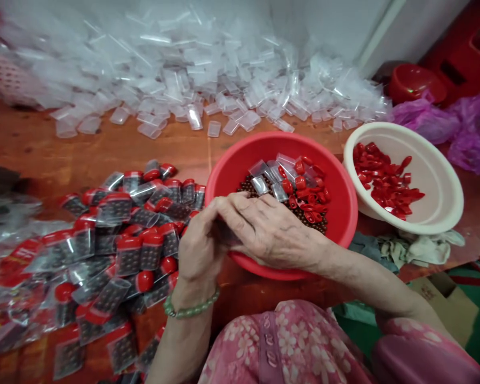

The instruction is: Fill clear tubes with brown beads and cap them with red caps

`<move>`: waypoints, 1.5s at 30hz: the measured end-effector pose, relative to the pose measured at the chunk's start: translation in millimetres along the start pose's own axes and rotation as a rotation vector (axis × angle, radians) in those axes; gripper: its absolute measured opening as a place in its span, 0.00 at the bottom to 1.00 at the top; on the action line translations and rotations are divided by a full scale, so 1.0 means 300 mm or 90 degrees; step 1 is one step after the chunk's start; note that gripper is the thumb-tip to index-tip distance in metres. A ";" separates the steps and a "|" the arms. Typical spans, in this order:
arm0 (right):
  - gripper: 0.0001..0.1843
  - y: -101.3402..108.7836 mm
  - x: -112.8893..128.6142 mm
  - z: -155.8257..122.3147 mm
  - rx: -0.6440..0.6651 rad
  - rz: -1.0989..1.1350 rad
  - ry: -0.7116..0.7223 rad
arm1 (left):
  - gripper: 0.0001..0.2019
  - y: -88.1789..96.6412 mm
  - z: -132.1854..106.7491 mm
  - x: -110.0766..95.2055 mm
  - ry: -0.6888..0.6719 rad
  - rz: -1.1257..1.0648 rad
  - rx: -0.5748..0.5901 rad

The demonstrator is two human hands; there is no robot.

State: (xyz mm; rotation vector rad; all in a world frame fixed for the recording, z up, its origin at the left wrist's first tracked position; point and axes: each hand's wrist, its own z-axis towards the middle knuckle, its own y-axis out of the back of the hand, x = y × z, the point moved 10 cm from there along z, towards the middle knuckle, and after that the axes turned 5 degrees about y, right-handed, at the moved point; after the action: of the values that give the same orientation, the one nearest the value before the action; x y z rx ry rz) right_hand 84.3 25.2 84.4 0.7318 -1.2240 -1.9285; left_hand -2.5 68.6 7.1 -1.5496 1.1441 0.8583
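Note:
Above the near left rim of a red basin (344,234), my two hands are closed together. My left hand (200,240), with a green bead bracelet at its wrist, wraps round what looks like a small clear plastic container (227,234), mostly hidden by the fingers. Curled over its top is my right hand (264,229), whose fingertips are out of sight. Inside the basin lie small brown balls (310,220), several clear plastic containers (260,185) and red plastic caps (312,202). Left of my hands spreads a pile of filled containers with red caps (114,209).
A large heap of empty clear containers (196,117) lines the back of the table (176,152). On the right a white basin (444,197) holds red plastic pieces (396,181), with cloth gloves (416,248) below it. Purple plastic bags (428,120) lie behind.

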 end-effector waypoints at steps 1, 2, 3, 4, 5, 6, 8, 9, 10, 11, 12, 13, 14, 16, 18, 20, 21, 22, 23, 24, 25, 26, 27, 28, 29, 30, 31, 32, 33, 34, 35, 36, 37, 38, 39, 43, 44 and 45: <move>0.28 0.005 -0.002 -0.013 0.015 0.040 0.003 | 0.14 0.030 -0.012 -0.028 -0.019 -0.005 -0.033; 0.29 0.009 -0.015 -0.033 0.031 0.073 0.001 | 0.15 0.065 -0.025 -0.058 -0.040 -0.010 -0.072; 0.27 0.006 -0.042 -0.059 0.054 0.094 -0.010 | 0.17 0.100 -0.039 -0.090 -0.062 -0.005 -0.110; 0.24 -0.003 -0.084 -0.093 0.083 0.101 -0.035 | 0.19 0.129 -0.052 -0.124 -0.091 0.020 -0.142; 0.19 -0.021 -0.140 -0.132 0.126 0.094 -0.072 | 0.20 0.145 -0.061 -0.151 -0.113 0.058 -0.160; 0.15 -0.042 -0.206 -0.176 0.168 0.077 -0.120 | 0.21 0.149 -0.063 -0.170 -0.127 0.100 -0.163; 0.14 -0.089 -0.337 -0.265 0.254 0.065 -0.215 | 0.23 0.129 -0.048 -0.178 -0.129 0.183 -0.144; 0.14 -0.110 -0.383 -0.298 0.289 0.068 -0.240 | 0.24 0.117 -0.037 -0.178 -0.132 0.216 -0.141; 0.14 -0.130 -0.417 -0.319 0.317 0.072 -0.255 | 0.24 0.106 -0.024 -0.178 -0.138 0.247 -0.140; 0.14 -0.145 -0.439 -0.328 0.337 0.078 -0.259 | 0.23 0.100 -0.010 -0.179 -0.147 0.275 -0.141; 0.14 -0.160 -0.448 -0.325 0.353 0.084 -0.254 | 0.23 0.101 0.004 -0.183 -0.158 0.302 -0.144; 0.14 -0.173 -0.447 -0.311 0.366 0.090 -0.244 | 0.22 0.111 0.017 -0.188 -0.168 0.328 -0.147; 0.13 -0.187 -0.438 -0.290 0.379 0.098 -0.230 | 0.22 0.133 0.029 -0.195 -0.179 0.353 -0.151; 0.12 -0.217 -0.413 -0.232 0.400 0.111 -0.209 | 0.20 0.209 0.042 -0.214 -0.210 0.405 -0.168; 0.11 -0.252 -0.401 -0.168 0.414 0.114 -0.213 | 0.19 0.320 0.032 -0.241 -0.267 0.475 -0.240; 0.16 -0.298 -0.413 -0.118 0.428 0.094 -0.254 | 0.20 0.421 -0.004 -0.263 -0.336 0.574 -0.376; 0.19 -0.324 -0.425 -0.100 0.437 0.078 -0.279 | 0.21 0.445 -0.020 -0.263 -0.366 0.611 -0.422; 0.21 -0.352 -0.436 -0.086 0.446 0.063 -0.302 | 0.21 0.449 -0.032 -0.256 -0.395 0.635 -0.446; 0.23 -0.378 -0.446 -0.075 0.452 0.050 -0.321 | 0.22 0.433 -0.038 -0.246 -0.422 0.641 -0.442; 0.25 -0.402 -0.455 -0.066 0.455 0.041 -0.333 | 0.22 0.404 -0.044 -0.235 -0.452 0.630 -0.422; 0.26 -0.422 -0.460 -0.060 0.457 0.036 -0.341 | 0.21 0.366 -0.046 -0.223 -0.470 0.616 -0.391; 0.27 -0.438 -0.463 -0.055 0.460 0.034 -0.343 | 0.20 0.326 -0.050 -0.214 -0.481 0.597 -0.368; 0.28 -0.450 -0.464 -0.053 0.463 0.033 -0.341 | 0.18 0.287 -0.046 -0.200 -0.469 0.578 -0.337; 0.27 -0.456 -0.461 -0.050 0.468 0.037 -0.333 | 0.17 0.248 -0.039 -0.185 -0.451 0.562 -0.304; 0.25 -0.459 -0.453 -0.048 0.472 0.042 -0.317 | 0.17 0.209 -0.032 -0.170 -0.433 0.548 -0.269; 0.21 -0.458 -0.440 -0.045 0.478 0.051 -0.294 | 0.16 0.173 -0.028 -0.155 -0.423 0.540 -0.240; 0.17 -0.455 -0.423 -0.043 0.484 0.062 -0.270 | 0.16 0.140 -0.025 -0.142 -0.420 0.536 -0.214; 0.15 -0.451 -0.402 -0.040 0.488 0.067 -0.238 | 0.16 0.110 -0.022 -0.129 -0.423 0.535 -0.189; 0.16 -0.446 -0.379 -0.035 0.490 0.061 -0.199 | 0.16 0.084 -0.020 -0.117 -0.433 0.536 -0.169; 0.18 -0.441 -0.352 -0.028 0.490 0.044 -0.153 | 0.16 0.065 -0.018 -0.105 -0.443 0.535 -0.154; 0.20 -0.438 -0.324 -0.022 0.487 0.020 -0.102 | 0.16 0.051 -0.014 -0.094 -0.450 0.532 -0.141; 0.21 -0.439 -0.293 -0.016 0.483 -0.003 -0.049 | 0.16 0.042 -0.010 -0.085 -0.457 0.529 -0.133; 0.21 -0.443 -0.261 -0.013 0.479 -0.019 0.003 | 0.17 0.037 -0.006 -0.078 -0.461 0.529 -0.127; 0.21 -0.450 -0.231 -0.014 0.477 -0.022 0.044 | 0.17 0.035 -0.001 -0.071 -0.462 0.531 -0.122; 0.20 -0.460 -0.204 -0.017 0.481 -0.007 0.073 | 0.17 0.035 0.003 -0.066 -0.463 0.535 -0.116; 0.15 -0.497 -0.111 -0.047 0.515 0.136 0.134 | 0.18 0.040 0.014 -0.056 -0.471 0.556 -0.101; 0.14 -0.499 -0.092 -0.055 0.520 0.178 0.143 | 0.18 0.042 0.013 -0.055 -0.479 0.557 -0.100; 0.13 -0.498 -0.077 -0.062 0.522 0.223 0.149 | 0.18 0.043 0.012 -0.054 -0.487 0.558 -0.099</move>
State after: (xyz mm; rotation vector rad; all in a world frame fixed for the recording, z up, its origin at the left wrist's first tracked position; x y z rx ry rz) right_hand 71.2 76.9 -58.2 1.0212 -1.8508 -0.9893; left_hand -19.5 75.4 17.2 -0.6247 1.1512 1.9437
